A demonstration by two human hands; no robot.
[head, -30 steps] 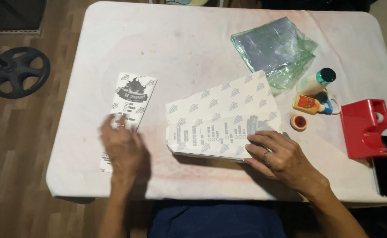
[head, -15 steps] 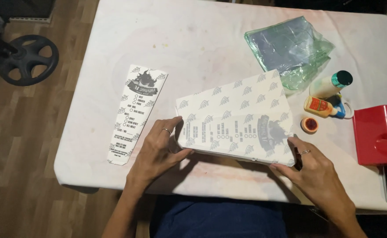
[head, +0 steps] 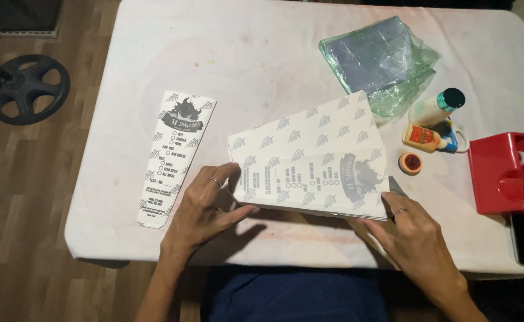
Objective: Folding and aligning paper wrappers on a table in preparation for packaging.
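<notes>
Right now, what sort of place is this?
Probably a home craft or packing table: printed paper sleeves being folded, glue bottles beside a plastic bag, and a weight plate on the wooden floor.

Printed white paper stack (head: 309,161), seemingly folded
</notes>
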